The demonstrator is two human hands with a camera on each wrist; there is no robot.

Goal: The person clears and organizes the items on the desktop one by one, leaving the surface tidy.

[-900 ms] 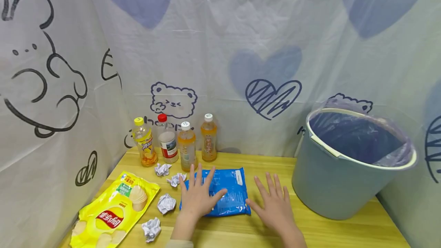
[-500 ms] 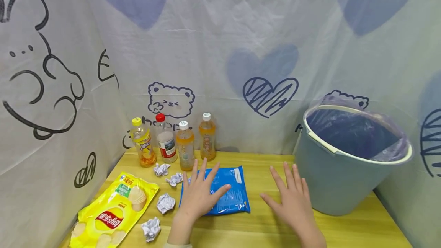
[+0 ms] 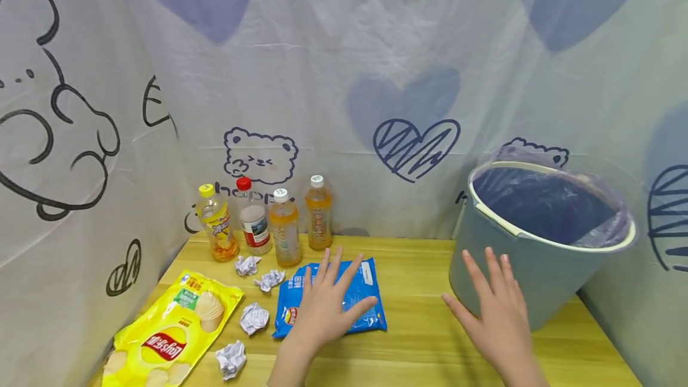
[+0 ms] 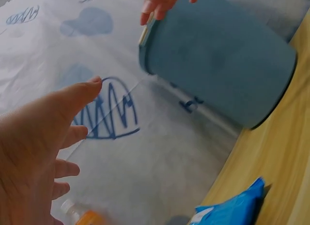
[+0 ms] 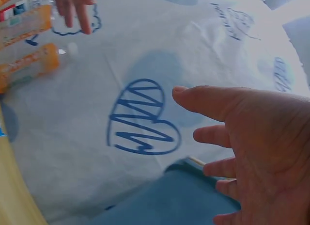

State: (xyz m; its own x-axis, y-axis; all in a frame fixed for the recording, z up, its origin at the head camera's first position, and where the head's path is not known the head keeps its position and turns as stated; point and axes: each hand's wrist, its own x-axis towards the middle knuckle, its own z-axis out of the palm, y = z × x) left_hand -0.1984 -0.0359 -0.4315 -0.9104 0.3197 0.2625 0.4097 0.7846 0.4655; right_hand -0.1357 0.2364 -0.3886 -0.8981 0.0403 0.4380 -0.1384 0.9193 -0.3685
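My left hand (image 3: 329,306), fingers spread and holding nothing, hovers over the blue chip bag (image 3: 371,303) and hides part of it. My right hand (image 3: 497,315) is also spread and bare, in front of the grey-blue bucket (image 3: 537,279), overlapping its lower wall in the head view. A clear plastic liner (image 3: 607,237) hangs over the bucket's cream rim. In the left wrist view, the left thumb and fingers (image 4: 80,96) stretch out with the bucket beyond. The right wrist view has the right thumb and fingers (image 5: 208,99) extended above the bucket's wall.
Left of the blue bag lie several crumpled paper balls (image 3: 254,318) and a yellow Lay's bag (image 3: 172,333). Behind them stand a yellow-capped bottle (image 3: 219,226), a red-capped bottle (image 3: 255,226) and two white-capped orange bottles (image 3: 285,232) on the wooden table (image 3: 414,279). A printed curtain (image 3: 322,76) encloses the back and sides.
My right hand has moved right, from beside the blue bag to in front of the bucket. My left hand has shifted slightly right over the bag. The head view has turned a little.
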